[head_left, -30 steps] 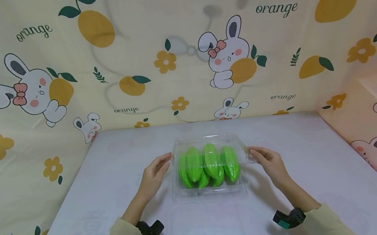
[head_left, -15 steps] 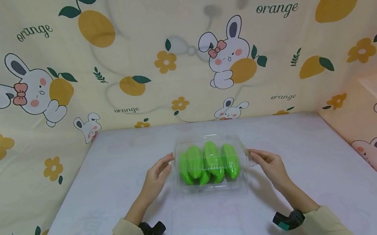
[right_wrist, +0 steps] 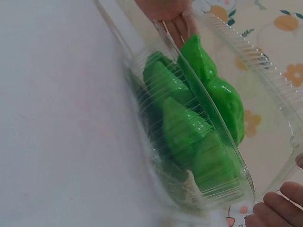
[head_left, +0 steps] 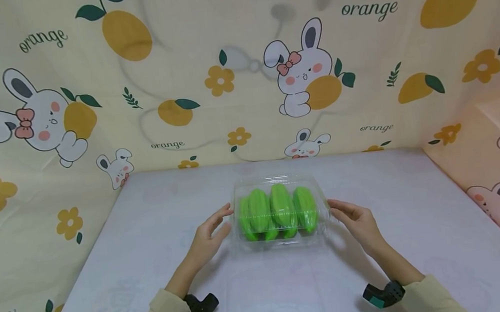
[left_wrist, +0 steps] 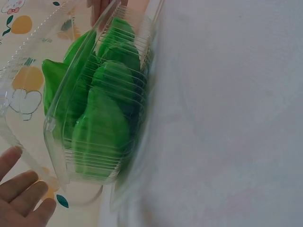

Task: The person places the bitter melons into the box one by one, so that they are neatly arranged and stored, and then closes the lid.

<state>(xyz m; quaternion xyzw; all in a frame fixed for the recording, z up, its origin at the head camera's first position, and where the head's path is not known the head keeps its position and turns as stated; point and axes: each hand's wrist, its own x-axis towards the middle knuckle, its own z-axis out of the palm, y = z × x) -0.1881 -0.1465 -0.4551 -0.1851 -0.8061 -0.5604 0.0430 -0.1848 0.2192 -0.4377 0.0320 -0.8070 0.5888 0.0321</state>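
Observation:
A clear plastic clamshell box (head_left: 281,243) sits on the table, packed with several glossy green, ridged fruit-like pieces (head_left: 280,206) with pointed ends. Its hinged lid (head_left: 279,180) is tilted over them, a gap showing along the rim in both wrist views. My left hand (head_left: 207,238) is at the box's left side, extended fingertips at the lid's edge, thumb apart. In the left wrist view its loosely bent fingers (left_wrist: 26,191) lie below the lid corner. On the other side, my right hand (head_left: 359,221) has straight fingertips touching the lid's right edge.
A white cloth (head_left: 286,293) covers the table. Behind and at the sides hang cream sheets (head_left: 219,28) printed with rabbits and oranges. Each wrist wears a black camera mount, one left (head_left: 202,305) and one right (head_left: 384,293).
The lid has come down and toward me over the green pieces, and the box has shifted slightly away from me. Both hands have stayed at its sides; the left thumb has moved away from the fingers.

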